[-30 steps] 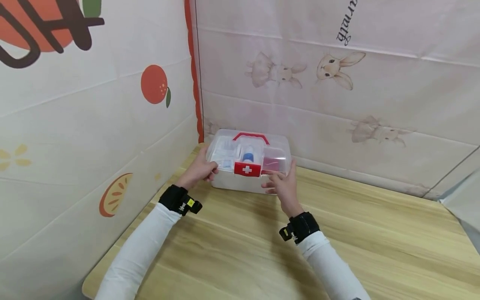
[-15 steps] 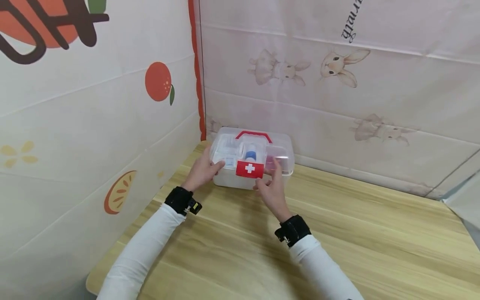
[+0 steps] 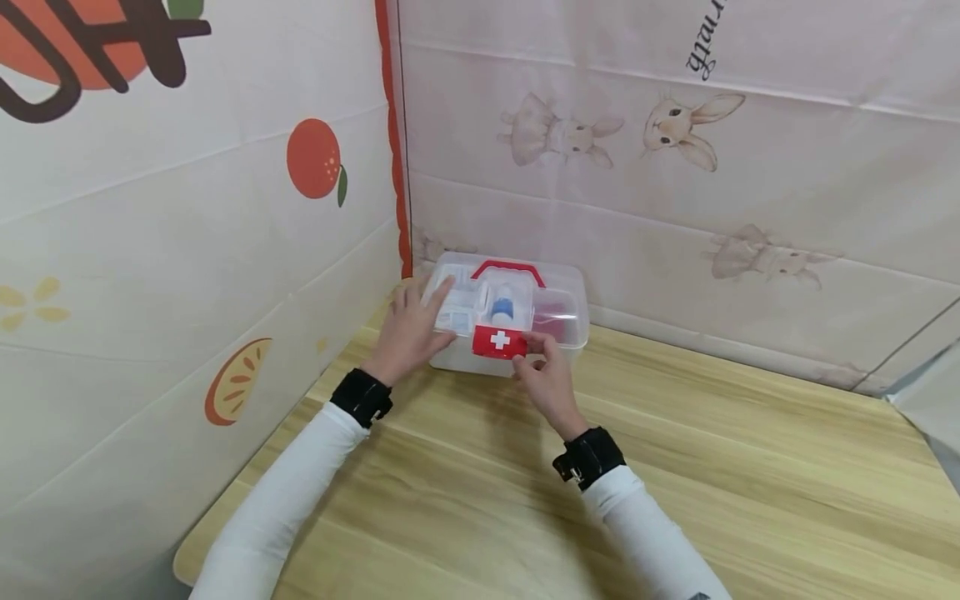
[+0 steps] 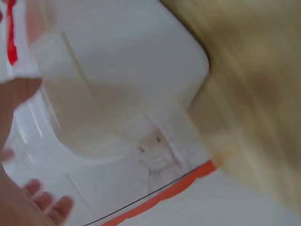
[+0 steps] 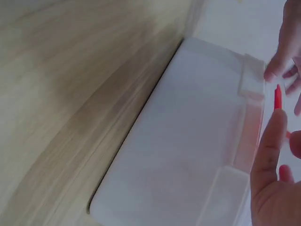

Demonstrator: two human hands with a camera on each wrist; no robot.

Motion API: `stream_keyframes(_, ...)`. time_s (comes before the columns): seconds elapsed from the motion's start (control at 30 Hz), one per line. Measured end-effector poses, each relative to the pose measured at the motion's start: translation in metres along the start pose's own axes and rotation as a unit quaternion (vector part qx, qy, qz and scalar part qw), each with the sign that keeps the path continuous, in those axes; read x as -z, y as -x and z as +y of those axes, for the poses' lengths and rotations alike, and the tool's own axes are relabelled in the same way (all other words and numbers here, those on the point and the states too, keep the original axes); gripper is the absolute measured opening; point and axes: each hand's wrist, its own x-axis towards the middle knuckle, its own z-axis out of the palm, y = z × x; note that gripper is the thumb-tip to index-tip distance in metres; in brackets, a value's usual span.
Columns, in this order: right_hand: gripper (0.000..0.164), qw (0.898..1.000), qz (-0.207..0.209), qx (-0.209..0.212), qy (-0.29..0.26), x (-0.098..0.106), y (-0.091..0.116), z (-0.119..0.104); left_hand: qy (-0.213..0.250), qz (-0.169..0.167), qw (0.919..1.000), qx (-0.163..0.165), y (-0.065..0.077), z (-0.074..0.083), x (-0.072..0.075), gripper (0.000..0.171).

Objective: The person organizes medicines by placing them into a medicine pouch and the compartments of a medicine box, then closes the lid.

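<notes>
A first-aid box (image 3: 463, 359) with a white base and a clear lid (image 3: 562, 308) stands in the back left corner of the table. On its front is a red latch (image 3: 487, 342) with a white cross, its right edge pinched between my right hand's (image 3: 550, 382) thumb and fingers. In the right wrist view the latch (image 5: 278, 96) stands out from the box front. My left hand (image 3: 407, 332) lies at the lid's left front corner, fingers spread and thumb near the front rim. A blue-capped bottle (image 3: 502, 310) and small packs show through the lid.
The wooden table (image 3: 465, 492) extends forward and right of the box. A fruit-printed cloth wall (image 3: 247, 233) borders its left side, and a rabbit-printed cloth (image 3: 645, 217) hangs behind. A red carry handle (image 3: 510, 266) lies on the lid.
My right hand has moved left from the box's right front corner to the latch. My left hand has loosened from the left side and spread its fingers over the lid's corner.
</notes>
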Motion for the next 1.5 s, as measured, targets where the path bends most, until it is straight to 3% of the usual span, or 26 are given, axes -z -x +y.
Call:
stream_keyframes(0.1, 0.032, 0.999, 0.008, -0.017, -0.035, 0.001, -0.005, 0.001, -0.062, -0.029, 0.9941, -0.084, -0.005, -0.003, -0.002, 0.091)
stream_keyframes(0.2, 0.03, 0.998, 0.007, -0.021, -0.056, 0.002, -0.007, 0.0, -0.086, -0.056, 0.9867, -0.127, -0.009, -0.005, -0.004, 0.087)
stream_keyframes(0.3, 0.029, 0.998, 0.0, -0.025, -0.056, 0.004, -0.008, -0.001, -0.09, -0.063, 0.9848, -0.135, -0.009, -0.007, -0.006, 0.084)
stream_keyframes(0.6, 0.026, 0.998, 0.001, -0.017, -0.057, 0.009, -0.01, 0.006, -0.074, -0.034, 0.9873, -0.137, -0.008, -0.006, -0.013, 0.078)
stream_keyframes(0.93, 0.02, 0.997, 0.012, 0.051, 0.049, 0.001, -0.003, 0.02, -0.089, -0.007, 0.9838, -0.155, -0.004, -0.012, -0.014, 0.073)
stream_keyframes(1.03, 0.018, 0.99, 0.009, 0.095, 0.104, 0.002, -0.003, 0.021, -0.101, -0.004, 0.9816, -0.162, -0.006, -0.012, -0.015, 0.072)
stream_keyframes(1.23, 0.016, 0.953, -0.003, 0.179, 0.243, 0.006, -0.004, 0.028, -0.117, -0.004, 0.978, -0.173, -0.006, -0.012, -0.017, 0.074)
stream_keyframes(1.37, 0.019, 0.942, -0.01, 0.197, 0.271, 0.009, -0.003, 0.027, -0.111, -0.009, 0.9788, -0.172, -0.006, -0.011, -0.016, 0.076)
stream_keyframes(1.5, 0.018, 0.938, 0.003, 0.209, 0.277, 0.016, -0.002, 0.027, -0.097, -0.015, 0.9804, -0.171, -0.006, -0.01, -0.015, 0.074)
